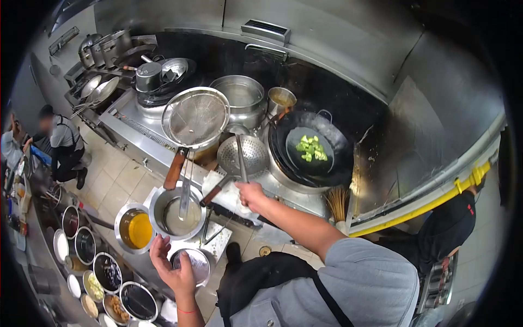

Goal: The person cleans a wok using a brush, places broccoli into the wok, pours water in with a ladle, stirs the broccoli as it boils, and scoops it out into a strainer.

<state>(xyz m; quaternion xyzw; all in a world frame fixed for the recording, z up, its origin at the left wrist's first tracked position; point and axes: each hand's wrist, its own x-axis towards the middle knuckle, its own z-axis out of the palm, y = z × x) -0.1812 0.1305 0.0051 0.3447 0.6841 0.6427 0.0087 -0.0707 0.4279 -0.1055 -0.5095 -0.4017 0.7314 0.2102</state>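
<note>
My right hand [250, 196] is closed around the handle of a ladle [241, 158], whose far end reaches toward the pots on the range. Below that handle lies a perforated strainer [256, 158], with a white cloth [213, 182] near my wrist. My left hand [175, 270] has its fingers apart and holds nothing, over the edge of a container of white granules [199, 266]. To the right, a black wok [340, 139] on the burner contains chopped green vegetables [311, 149] in its bottom.
A wire-mesh skimmer [196, 117] rests over a pot beside a large steel pot [238, 95]. Yellow oil [137, 230] fills a container near a metal pot [177, 215]. Seasoning tubs [107, 271] line the left counter. A bamboo brush [338, 204] stands right; co-workers [66, 141] are at left and right.
</note>
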